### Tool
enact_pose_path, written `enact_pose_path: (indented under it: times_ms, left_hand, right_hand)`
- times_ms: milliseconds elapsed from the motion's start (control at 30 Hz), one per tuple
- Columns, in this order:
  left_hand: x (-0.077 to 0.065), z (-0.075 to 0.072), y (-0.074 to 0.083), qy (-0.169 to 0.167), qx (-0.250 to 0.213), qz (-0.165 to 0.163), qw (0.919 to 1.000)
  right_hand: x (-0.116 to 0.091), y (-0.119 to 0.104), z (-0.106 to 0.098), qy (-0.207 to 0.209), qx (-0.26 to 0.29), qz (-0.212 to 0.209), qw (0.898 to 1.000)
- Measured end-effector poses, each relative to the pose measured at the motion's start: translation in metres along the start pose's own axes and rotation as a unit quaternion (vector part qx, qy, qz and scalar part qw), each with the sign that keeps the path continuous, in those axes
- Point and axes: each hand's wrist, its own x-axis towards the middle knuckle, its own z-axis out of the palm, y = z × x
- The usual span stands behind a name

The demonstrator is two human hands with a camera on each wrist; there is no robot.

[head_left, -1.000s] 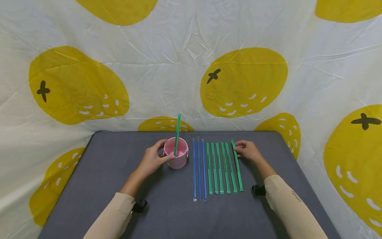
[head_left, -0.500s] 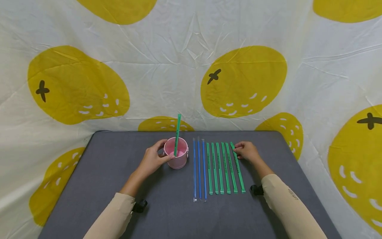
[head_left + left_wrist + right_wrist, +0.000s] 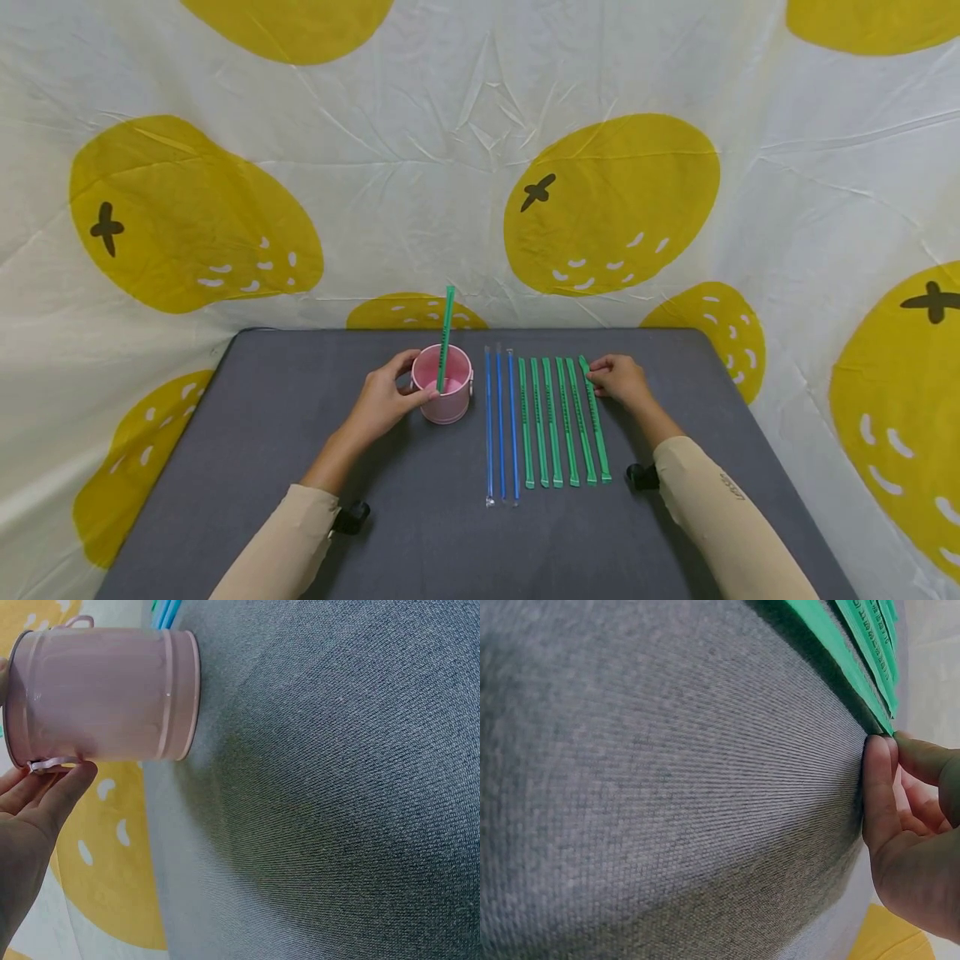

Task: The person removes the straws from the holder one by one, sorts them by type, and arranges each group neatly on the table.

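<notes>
A small pink bucket (image 3: 446, 410) stands on the table with one green paper-wrapped straw (image 3: 446, 333) leaning upright in it. My left hand (image 3: 384, 400) holds the bucket from its left side, thumb at the near rim; the left wrist view has fingers by the handle joint of the bucket (image 3: 112, 697). Right of it lie three blue straws (image 3: 501, 425) in clear wrappers, then a row of several green wrapped straws (image 3: 551, 425). At the far end of the rightmost green straw (image 3: 597, 433), my right hand (image 3: 622, 380) pinches its edge, seen also in the right wrist view.
The dark grey cloth-covered table (image 3: 420, 533) ends at a back edge close behind the straws. A white curtain (image 3: 420, 208) with yellow fruit prints hangs behind it. Black wrist cameras (image 3: 351, 517) sit under both cuffs.
The rightmost green straw's far end has shifted slightly left and nearer, and its near end swung right and then back. My right hand moved slightly with it. The left hand and bucket stayed still.
</notes>
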Motion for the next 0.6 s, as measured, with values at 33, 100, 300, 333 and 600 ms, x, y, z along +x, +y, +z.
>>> enact_pose_path:
  times_ms: [33,100,300,333,600]
  left_hand:
    - [-0.0001,-0.0001,-0.0001,0.000,0.000,0.000,1.0000]
    - [-0.0002,0.0000,-0.0002,0.002,-0.001,0.003,1.0000]
    - [-0.0005,0.0015,-0.0007,0.005,-0.004,0.011,0.9999]
    - [-0.0006,0.0017,-0.0010,0.005,-0.004,0.012,0.9999]
    - [-0.0012,0.0012,-0.0015,0.008,-0.008,0.010,0.9999]
  right_hand:
    - [0.0002,0.0002,-0.0002,0.001,-0.002,-0.001,1.000]
    - [0.0003,0.0005,-0.0004,0.003,-0.006,-0.003,1.000]
    - [-0.0002,0.0002,0.0011,0.015,-0.034,-0.023,0.999]
    - [-0.0005,0.0001,0.0011,0.018,-0.041,-0.027,0.999]
    - [-0.0022,-0.0006,0.0008,0.030,-0.083,-0.059,0.994]
